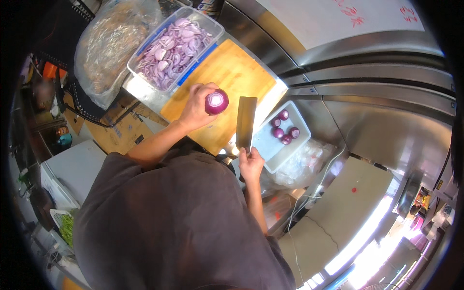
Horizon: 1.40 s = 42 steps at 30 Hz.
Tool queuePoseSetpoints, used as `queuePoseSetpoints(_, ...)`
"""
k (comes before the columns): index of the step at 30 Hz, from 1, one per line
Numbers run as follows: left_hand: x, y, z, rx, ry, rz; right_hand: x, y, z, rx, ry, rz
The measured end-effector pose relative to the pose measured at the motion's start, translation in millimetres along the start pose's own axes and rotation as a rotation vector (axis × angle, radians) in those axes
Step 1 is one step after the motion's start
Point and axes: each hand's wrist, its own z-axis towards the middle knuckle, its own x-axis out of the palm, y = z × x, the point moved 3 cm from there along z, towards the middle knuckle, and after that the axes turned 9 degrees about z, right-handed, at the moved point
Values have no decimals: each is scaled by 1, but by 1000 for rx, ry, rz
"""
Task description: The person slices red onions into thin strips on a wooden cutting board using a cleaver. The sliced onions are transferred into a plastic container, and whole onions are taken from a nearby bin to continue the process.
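Note:
Over the wooden cutting board (232,69), my left hand (197,105) holds a red onion (216,102) whose pale cut end faces up. My right hand (251,165) grips the handle of a cleaver (246,121). Its broad blade points away from me, above the board's right part and apart from the onion. Beyond my left hand, a clear plastic tub (136,69) is heaped with sliced red onion (174,50). To the right of the cleaver, several whole red onions (278,132) lie in a white plastic bin (264,145).
A large clear plastic bag (112,47) with brownish contents stands left of the tub. Stainless steel cabinet fronts (384,123) rise along the right. Crumpled clear plastic (301,163) lies beside the bin, near a white cable (331,161). A white chest (79,166) is at my left.

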Motion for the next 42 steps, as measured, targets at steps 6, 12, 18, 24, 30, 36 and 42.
queuePoseSetpoints(6,-17,27,-18,-283,159,-28,39,16,12,-28,57,-374)
queuePoseSetpoints(12,23,82,-47,-948,645,-196,53,22,17,49,142,-485)
queuePoseSetpoints(18,42,93,-29,-789,739,132,57,33,24,83,235,-452)
queuePoseSetpoints(24,41,112,-17,-793,691,78,52,33,30,141,297,-465)
queuePoseSetpoints(30,29,125,-49,-857,595,-145,52,35,28,126,259,-324)
queuePoseSetpoints(36,35,107,-73,-1067,522,-538,50,61,26,110,204,-273)
queuePoseSetpoints(42,50,121,-103,-1064,367,-613,59,108,23,65,274,-311)
